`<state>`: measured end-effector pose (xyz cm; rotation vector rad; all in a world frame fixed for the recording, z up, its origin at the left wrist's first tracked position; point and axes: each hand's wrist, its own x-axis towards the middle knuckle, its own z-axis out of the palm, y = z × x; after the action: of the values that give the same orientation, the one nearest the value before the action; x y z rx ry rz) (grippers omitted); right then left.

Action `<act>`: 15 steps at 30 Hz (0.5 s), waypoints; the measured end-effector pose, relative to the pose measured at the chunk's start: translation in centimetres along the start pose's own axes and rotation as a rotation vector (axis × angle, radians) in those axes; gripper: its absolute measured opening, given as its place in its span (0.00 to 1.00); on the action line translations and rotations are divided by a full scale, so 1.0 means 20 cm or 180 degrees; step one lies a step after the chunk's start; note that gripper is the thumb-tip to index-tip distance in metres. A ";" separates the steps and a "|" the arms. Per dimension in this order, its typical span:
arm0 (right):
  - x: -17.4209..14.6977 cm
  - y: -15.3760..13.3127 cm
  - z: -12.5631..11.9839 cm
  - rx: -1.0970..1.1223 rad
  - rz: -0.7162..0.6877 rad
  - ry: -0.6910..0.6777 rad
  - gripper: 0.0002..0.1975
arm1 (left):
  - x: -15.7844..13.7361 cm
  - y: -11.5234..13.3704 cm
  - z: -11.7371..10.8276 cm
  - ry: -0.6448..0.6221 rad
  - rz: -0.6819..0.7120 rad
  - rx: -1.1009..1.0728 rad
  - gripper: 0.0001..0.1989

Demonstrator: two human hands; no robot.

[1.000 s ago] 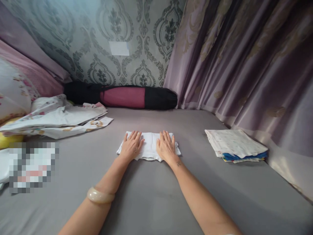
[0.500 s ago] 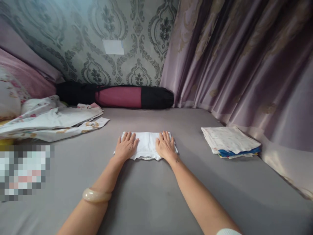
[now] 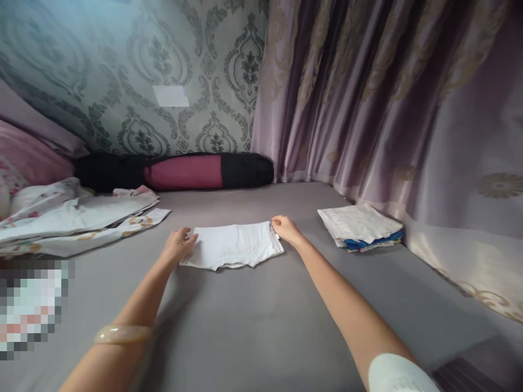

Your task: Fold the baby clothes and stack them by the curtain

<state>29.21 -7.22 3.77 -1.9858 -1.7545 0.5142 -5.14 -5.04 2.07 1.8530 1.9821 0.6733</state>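
1. A grey sheet [image 3: 253, 332] spreads beneath both hands and runs on past them to the back; it lies mostly smooth, with a shadow below the left forearm.
2. Well beyond the hands, a long black and dark pink bag [image 3: 183, 172] lies along the foot of the wall [image 3: 204, 54], which has a grey scroll pattern. A white card [image 3: 171, 96] shows on that wall, above the bag.
3. To the right of the right hand and behind it, a purple curtain [image 3: 359, 109] with gold patterns hangs in folds down to the sheet.
4. Nearer the right hand, to its right, sits a stack of folded cloths [image 3: 362, 224], pale on top with blue showing below.
5. Left of the left hand and a little beyond it, loose printed clothes [image 3: 81, 215] lie in a heap. Closer in on that side, a patch is blurred out.
6. The white garment [image 3: 232, 245] lies flat and folded on the sheet, between the two hands.
7. The left hand [image 3: 182, 243] is at the garment's left edge, fingers bent, thumb side inward; I cannot tell whether it grips. A pale bracelet [image 3: 122, 334] circles the forearm behind it.
8. The right hand [image 3: 286, 228] pinches the garment's far right corner, fingertips drawn narrow. Behind it the forearm slants back to a white sleeve [image 3: 396, 375].
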 end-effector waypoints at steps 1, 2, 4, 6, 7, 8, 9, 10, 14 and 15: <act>0.00 0.02 -0.02 -0.0049 0.0077 -0.0003 0.17 | 0.01 -0.02 -0.02 -0.0001 -0.0054 -0.0033 0.18; 0.00 0.04 -0.03 -0.0098 0.0141 -0.0011 0.15 | 0.01 -0.04 -0.04 -0.0034 -0.0088 -0.0077 0.16; -0.01 0.07 -0.04 -0.0188 0.0236 -0.0033 0.13 | 0.01 -0.07 -0.07 -0.0155 -0.0187 -0.0186 0.13; -0.02 0.09 -0.04 -0.0257 0.0310 -0.0066 0.13 | 0.01 -0.08 -0.07 -0.0253 -0.0334 -0.0318 0.14; -0.02 0.09 -0.03 -0.0283 0.0343 -0.0088 0.13 | 0.01 -0.08 -0.07 -0.0285 -0.0422 -0.0375 0.14; -0.03 0.09 -0.03 -0.0303 0.0375 -0.0117 0.12 | 0.01 -0.07 -0.06 -0.0315 -0.0508 -0.0428 0.15; -0.03 0.09 -0.02 -0.0320 0.0409 -0.0147 0.12 | 0.01 -0.06 -0.06 -0.0351 -0.0591 -0.0477 0.15; -0.03 0.09 -0.01 -0.0333 0.0443 -0.0175 0.11 | 0.00 -0.05 -0.05 -0.0392 -0.0669 -0.0518 0.16; -0.03 0.05 0.02 -0.0353 0.0523 -0.0243 0.11 | -0.02 0.02 -0.06 -0.0549 -0.0889 -0.0583 0.17; -0.02 0.04 0.03 -0.0347 0.0521 -0.0249 0.11 | -0.02 0.04 -0.06 -0.0577 -0.0932 -0.0602 0.17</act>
<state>29.57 -7.74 2.86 -2.2264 -1.7073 0.5673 -5.19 -5.56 3.48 1.4245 1.9435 0.5615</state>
